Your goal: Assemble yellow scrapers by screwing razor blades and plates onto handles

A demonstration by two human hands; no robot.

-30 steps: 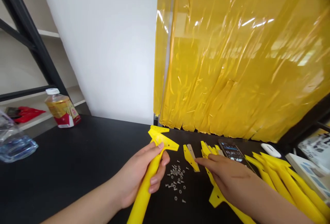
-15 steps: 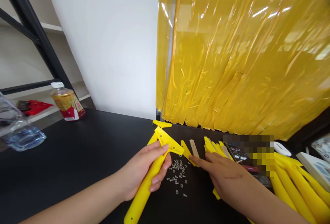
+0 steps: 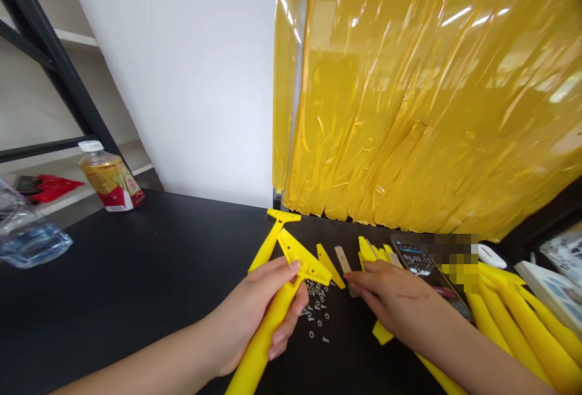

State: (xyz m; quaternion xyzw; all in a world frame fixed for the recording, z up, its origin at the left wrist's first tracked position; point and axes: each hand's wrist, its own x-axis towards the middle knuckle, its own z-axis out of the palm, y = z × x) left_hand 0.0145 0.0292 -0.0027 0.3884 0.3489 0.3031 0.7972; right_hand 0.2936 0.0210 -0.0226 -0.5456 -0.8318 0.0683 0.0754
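Observation:
My left hand (image 3: 268,304) is wrapped round the handle of a yellow plastic scraper (image 3: 261,337), its T-shaped head tilted up with the thumb pressed on it. My right hand (image 3: 386,289) has its fingertips closed on the lower end of a thin grey-beige blade (image 3: 342,257), which lies at the table. Beside that blade rests a loose yellow clamping strip (image 3: 330,266) with holes. Small screws and nuts (image 3: 319,323) are scattered between my hands, partly hidden behind the scraper head. Another yellow scraper (image 3: 268,240) lies behind my left hand.
A pile of yellow strips (image 3: 367,249) and a phone (image 3: 425,271) showing a timer lie behind my right hand. Several yellow handles (image 3: 513,310) are stacked at the right. Bottles, including one with a red-gold label (image 3: 111,180), stand left. A yellow plastic curtain (image 3: 409,110) hangs behind the table.
My right hand has shifted from the yellow strip to the grey-beige blade, and its fingers have closed on the blade's lower end. My left hand still holds the scraper, slightly turned.

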